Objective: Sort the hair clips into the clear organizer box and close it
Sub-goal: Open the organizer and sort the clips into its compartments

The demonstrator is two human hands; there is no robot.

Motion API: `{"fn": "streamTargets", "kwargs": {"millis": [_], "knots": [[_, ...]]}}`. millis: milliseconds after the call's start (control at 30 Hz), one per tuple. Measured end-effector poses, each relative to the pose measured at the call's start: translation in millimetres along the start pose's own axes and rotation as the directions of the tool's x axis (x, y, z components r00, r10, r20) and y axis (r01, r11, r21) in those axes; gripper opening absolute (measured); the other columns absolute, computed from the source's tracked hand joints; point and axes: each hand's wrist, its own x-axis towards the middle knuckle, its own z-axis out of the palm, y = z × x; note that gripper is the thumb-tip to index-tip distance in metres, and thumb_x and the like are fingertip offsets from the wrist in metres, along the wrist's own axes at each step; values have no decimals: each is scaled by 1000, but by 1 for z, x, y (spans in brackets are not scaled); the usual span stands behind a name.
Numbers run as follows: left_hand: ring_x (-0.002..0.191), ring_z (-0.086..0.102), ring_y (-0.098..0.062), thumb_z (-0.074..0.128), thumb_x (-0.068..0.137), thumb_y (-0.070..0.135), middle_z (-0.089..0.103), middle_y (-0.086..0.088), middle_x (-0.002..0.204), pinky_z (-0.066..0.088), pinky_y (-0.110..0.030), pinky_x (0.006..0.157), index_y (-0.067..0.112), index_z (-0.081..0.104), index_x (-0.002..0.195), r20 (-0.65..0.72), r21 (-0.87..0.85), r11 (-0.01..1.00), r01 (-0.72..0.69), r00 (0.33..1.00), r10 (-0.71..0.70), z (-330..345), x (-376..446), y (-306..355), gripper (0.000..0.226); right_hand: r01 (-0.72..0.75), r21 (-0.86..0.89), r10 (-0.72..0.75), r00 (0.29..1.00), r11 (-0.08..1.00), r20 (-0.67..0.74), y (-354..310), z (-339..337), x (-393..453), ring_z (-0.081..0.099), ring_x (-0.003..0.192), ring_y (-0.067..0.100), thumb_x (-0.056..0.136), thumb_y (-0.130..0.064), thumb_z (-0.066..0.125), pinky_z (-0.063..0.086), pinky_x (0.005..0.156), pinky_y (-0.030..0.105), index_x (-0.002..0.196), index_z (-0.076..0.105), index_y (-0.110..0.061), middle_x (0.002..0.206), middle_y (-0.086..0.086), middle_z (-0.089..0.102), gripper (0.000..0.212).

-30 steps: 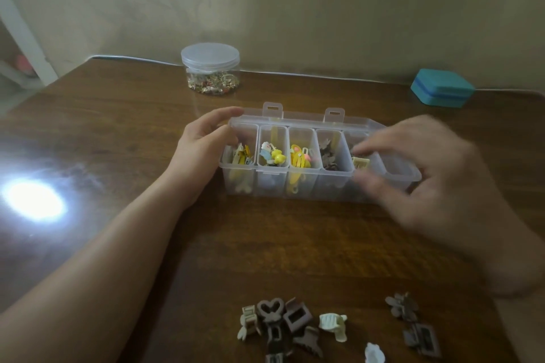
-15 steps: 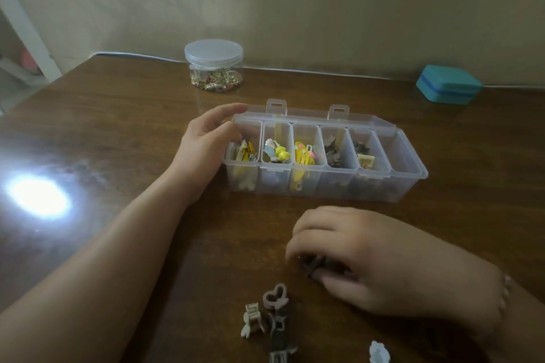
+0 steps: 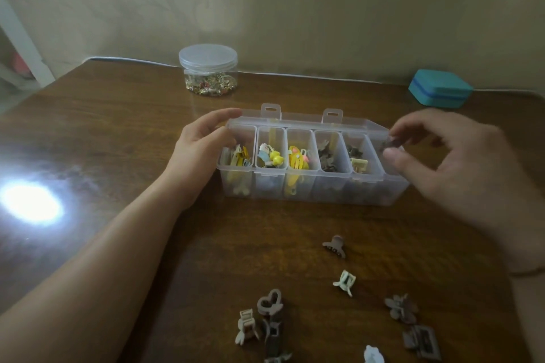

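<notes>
While left hand (image 3: 200, 150) steadies organizer box (image 3: 312, 188), right hand (image 3: 442, 153) pinches brown clip (image 3: 390, 143).

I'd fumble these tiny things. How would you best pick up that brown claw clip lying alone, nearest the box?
Probably from straight above, pinching the brown claw clip across its two flat sides. It lies alone on the table, rounded end pointing away toward the box and teeth spread toward the viewer, so fingers have room on both sides.

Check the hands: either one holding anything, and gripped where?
Right hand pinches a small dark hair clip between thumb and fingertips, over the organizer box's rightmost compartment; which part it grips is too blurred to tell. Left hand just steadies the box's left end.
</notes>
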Motion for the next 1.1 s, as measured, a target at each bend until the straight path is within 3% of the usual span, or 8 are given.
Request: {"fn": "streamTargets", "kwargs": {"millis": [167,233,400,533,667,833,967,1100], "knots": [[82,57,26,49,65,19,69,37,79,41,-21,81,22,65,125,-3,8,999,-32,999,32,2,-1,1,62,47,-104,-52,997,994,-52,-3,6,1,58,98,15,91,-48,49,46,86,36,94,66,-25,94,-7,65,29],[79,57,25,49,66,19,68,36,77,41,-23,82,22,65,126,1,14,1000,-28,1000,28,2,-2,2,62,144,41,-140,987,989,-83,-19,5,-2,57,85,3,89,-41,54,46,78,19,93,66,-22,86,-12,63,23],[83,59,22,50,66,19,71,31,80,43,-27,89,25,66,125,-2,12,1000,-6,1000,6,0,0,1,61,296,27,-280,865,955,417,-45,23,-16,55,81,-6,85,-66,41,49,71,17,111,56,-43,88,-24,59,37],[86,60,20,50,65,18,71,31,81,44,-28,90,23,65,126,9,7,1000,-1,1000,1,1,-1,1,62,342,-22,-281,806,940,521,-47,28,-17,50,94,-5,88,-61,44,48,82,23,114,51,-47,101,-25,53,31],[108,60,1,52,65,19,73,26,90,46,-38,104,26,68,123,-6,-9,1000,14,1000,-14,0,0,0,60,328,54,-322,862,943,391,-38,17,-12,55,81,-8,86,-54,46,46,67,14,101,58,-43,86,-29,55,23],[98,65,4,51,66,19,74,23,87,48,-35,99,26,67,123,1,-16,1000,0,1000,0,-1,2,-3,60,141,68,-134,987,988,-94,-13,-6,-3,55,77,-3,89,-39,59,44,64,13,98,62,-30,87,-25,56,13],[103,65,1,52,65,18,73,15,102,51,-31,94,26,68,122,-9,-34,999,2,1000,-2,-1,3,-4,60,-1,-65,3,1000,998,22,5,5,0,55,89,6,86,-42,53,49,72,35,100,63,-35,91,-22,56,18],[112,62,-6,52,64,19,71,12,109,49,-32,97,26,69,121,-21,-31,1000,-1,1000,0,-1,3,-4,60,70,35,-65,992,997,-109,-4,0,2,53,82,-1,89,-33,60,40,70,15,97,62,-31,86,-21,56,8]]}}
